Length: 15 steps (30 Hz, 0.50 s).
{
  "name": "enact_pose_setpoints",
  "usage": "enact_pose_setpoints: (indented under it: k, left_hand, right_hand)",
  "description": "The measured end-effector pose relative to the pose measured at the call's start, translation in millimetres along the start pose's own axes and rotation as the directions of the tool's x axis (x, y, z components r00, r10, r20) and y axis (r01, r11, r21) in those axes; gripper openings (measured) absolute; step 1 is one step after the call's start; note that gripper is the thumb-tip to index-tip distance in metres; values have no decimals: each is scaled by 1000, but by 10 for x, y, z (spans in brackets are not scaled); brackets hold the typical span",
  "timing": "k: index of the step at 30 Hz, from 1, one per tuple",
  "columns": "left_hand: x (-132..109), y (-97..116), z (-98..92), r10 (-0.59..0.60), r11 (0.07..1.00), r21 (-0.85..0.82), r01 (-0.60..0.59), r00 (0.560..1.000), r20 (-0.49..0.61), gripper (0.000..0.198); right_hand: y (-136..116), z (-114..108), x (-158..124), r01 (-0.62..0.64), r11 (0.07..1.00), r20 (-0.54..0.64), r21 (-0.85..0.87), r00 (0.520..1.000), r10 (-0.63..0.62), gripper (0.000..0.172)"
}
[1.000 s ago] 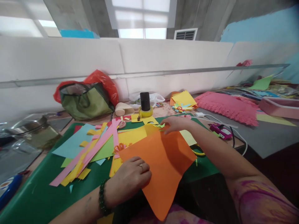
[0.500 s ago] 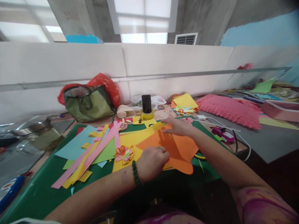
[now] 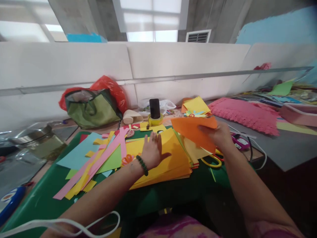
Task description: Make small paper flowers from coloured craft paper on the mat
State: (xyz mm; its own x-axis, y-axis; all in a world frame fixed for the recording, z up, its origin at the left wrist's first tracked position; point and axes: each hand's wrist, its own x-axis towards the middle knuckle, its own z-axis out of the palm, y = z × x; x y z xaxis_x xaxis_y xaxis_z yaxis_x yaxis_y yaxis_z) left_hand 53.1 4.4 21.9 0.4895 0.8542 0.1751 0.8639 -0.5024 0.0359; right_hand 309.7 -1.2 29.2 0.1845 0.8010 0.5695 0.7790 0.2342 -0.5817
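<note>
Our left hand (image 3: 152,153) spreads empty fingers over one yellow paper stack (image 3: 173,162); our right hand (image 3: 221,136) closes fingers on one orange sheet (image 3: 190,129); we count one upright phone (image 3: 155,108).

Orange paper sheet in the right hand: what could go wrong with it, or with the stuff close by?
The flat orange paper sheet is gripped in the right hand, so it might crease there. Scissors with yellow looped handles lie near that hand and could get bumped. The stack of yellow paper sheets has uneven edges; the left hand, spread over it, might push some askew.
</note>
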Motion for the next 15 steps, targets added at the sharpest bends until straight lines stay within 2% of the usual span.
enact_pose_setpoints:
  k: [1, 2, 6, 8, 11, 13, 15]
  left_hand:
    - [35, 40, 115, 29, 1000, -5, -29, 988, 152, 86]
    - [81, 75, 220, 78, 997, -30, -73, 963, 258, 86]
    - [278, 125, 474, 154, 986, -129, -107, 881, 447, 103]
    - [331, 103, 503, 170, 982, -161, -103, 854, 491, 107]
    - [340, 71, 497, 173, 980, -170, -99, 850, 498, 108]
    - [329, 65, 496, 171, 980, -178, -94, 854, 491, 108]
    - [322, 70, 509, 170, 978, -188, -87, 857, 486, 108]
  right_hand:
    - [-2, -5, 49, -35, 999, -13, 24, 999, 36, 27]
    - [-9, -5, 100, -64, 997, -14, 53, 998, 65, 25]
    - [15, -7, 390, -138, 983, -36, 124, 989, 144, 20]
    - [92, -38, 605, -169, 973, -61, 155, 982, 180, 20]
    - [242, -116, 937, -195, 958, -90, 210, 972, 218, 22]
    - [320, -178, 1117, -180, 957, -130, 230, 968, 213, 22]
    - [351, -250, 1243, -116, 964, -227, 240, 959, 172, 20]
